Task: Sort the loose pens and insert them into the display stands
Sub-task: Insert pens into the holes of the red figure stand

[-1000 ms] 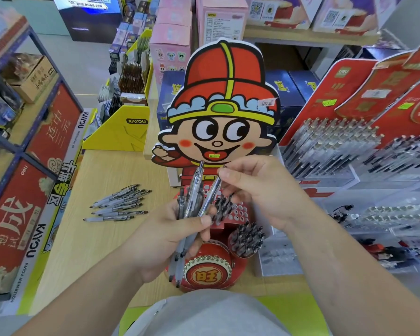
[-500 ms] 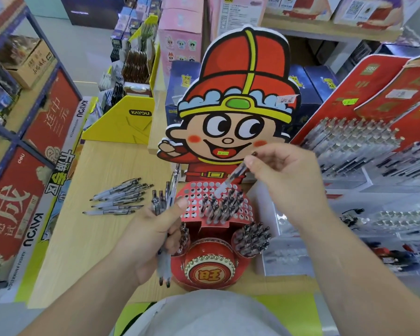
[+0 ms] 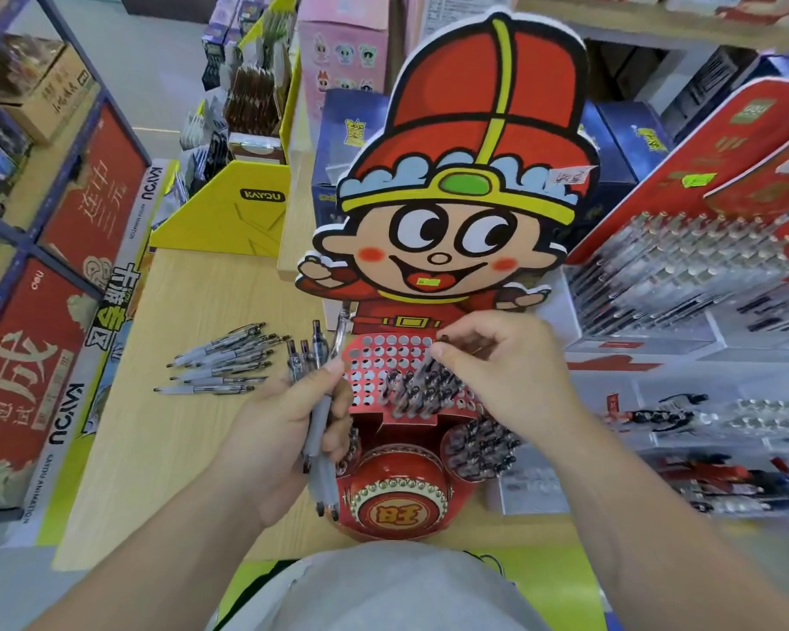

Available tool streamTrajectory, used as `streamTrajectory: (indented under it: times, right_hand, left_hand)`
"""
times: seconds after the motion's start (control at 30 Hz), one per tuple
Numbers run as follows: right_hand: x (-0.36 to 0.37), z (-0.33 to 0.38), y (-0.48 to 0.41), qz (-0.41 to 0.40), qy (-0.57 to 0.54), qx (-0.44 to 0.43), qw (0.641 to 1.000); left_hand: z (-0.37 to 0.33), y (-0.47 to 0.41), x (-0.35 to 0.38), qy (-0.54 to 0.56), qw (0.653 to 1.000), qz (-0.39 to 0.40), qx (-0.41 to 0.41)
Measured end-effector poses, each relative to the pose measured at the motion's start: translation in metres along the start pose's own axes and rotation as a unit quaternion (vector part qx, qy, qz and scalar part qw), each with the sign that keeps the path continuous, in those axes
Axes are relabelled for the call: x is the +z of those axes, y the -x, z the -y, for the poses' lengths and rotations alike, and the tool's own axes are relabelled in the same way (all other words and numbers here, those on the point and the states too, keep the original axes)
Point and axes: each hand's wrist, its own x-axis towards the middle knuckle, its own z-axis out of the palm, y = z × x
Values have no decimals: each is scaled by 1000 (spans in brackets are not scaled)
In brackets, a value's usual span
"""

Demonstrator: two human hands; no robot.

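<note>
- Left of centre: a loose pile of grey-gripped clear pens [image 3: 219, 364] lies on the pale wooden tabletop [image 3: 192, 311].
- Centre: the left hand [image 3: 279, 434] is curled tight round a bundle of matching pens [image 3: 316, 425].
- Right of centre: the right hand [image 3: 506, 375] pinches a single pen [image 3: 430, 370] over the red perforated card stand [image 3: 370, 357]. It is best held steep and aimed at an empty hole.

left hand [image 3: 283, 430] grips a bundle of pens [image 3: 318, 416], tips down, just beside the stand [image 3: 456, 248] | right hand [image 3: 511, 375] pinches one pen [image 3: 449, 340] over the holed red tray [image 3: 383, 352] — more pens stand in it | loose pens [image 3: 219, 362] lie on the table [image 3: 178, 302], left of the stand
</note>
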Motion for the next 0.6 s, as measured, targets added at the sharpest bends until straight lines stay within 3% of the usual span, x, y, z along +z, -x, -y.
streamTrajectory:
  times: [0.33, 0.6]
  right_hand:
    - [-6, 12, -22, 134, 103, 52, 984]
    - [-7, 24, -28, 164, 181, 34, 969]
  left_hand:
    - [0, -3, -1, -16, 1000, -6, 11]
    - [-3, -4, -1, -11, 1000, 18, 7]
